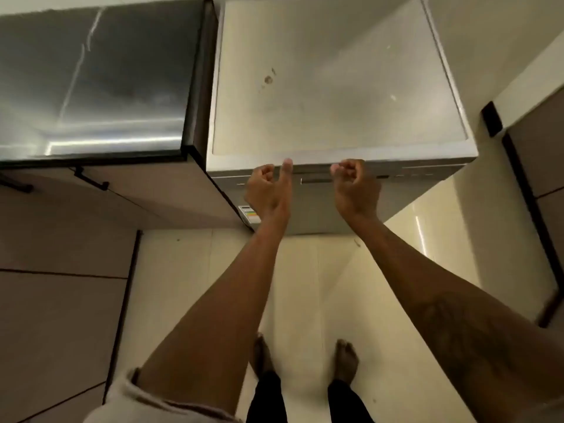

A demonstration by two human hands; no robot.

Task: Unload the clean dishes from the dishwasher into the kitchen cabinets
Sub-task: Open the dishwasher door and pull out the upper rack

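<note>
1. The dishwasher (335, 87) stands straight ahead of you, just beside the counter (91, 80) on your left and near a pale wall (488, 41) on your right.
2. Its door (314, 209) is closed, flush under the top's front edge, so nothing inside shows.
3. Your left hand (268, 190) is at the door's upper edge, fingers curled in and the thumb (287, 169) stretched straight up to touch the top's front rim. You cannot tell whether the curled fingers have hold of the door.
4. Your right hand (355, 187) is at the same edge, further right, fingers curled tight. Whether they hook the door's lip cannot be told.
5. The handle slot (316, 180) lies between your two hands.
6. The dishwasher's top carries a few small brown marks (268, 79).
7. A coloured sticker (251, 213) sits on the door's left edge, just below your left wrist.
8. Under the counter, black cabinet handles (91, 178) stick out to your left.
9. Your bare feet (346, 358) stand on the pale floor (305, 285) in front of the door.
10. A dark-edged panel (537, 166) stands on your right, well apart from the hands.
</note>
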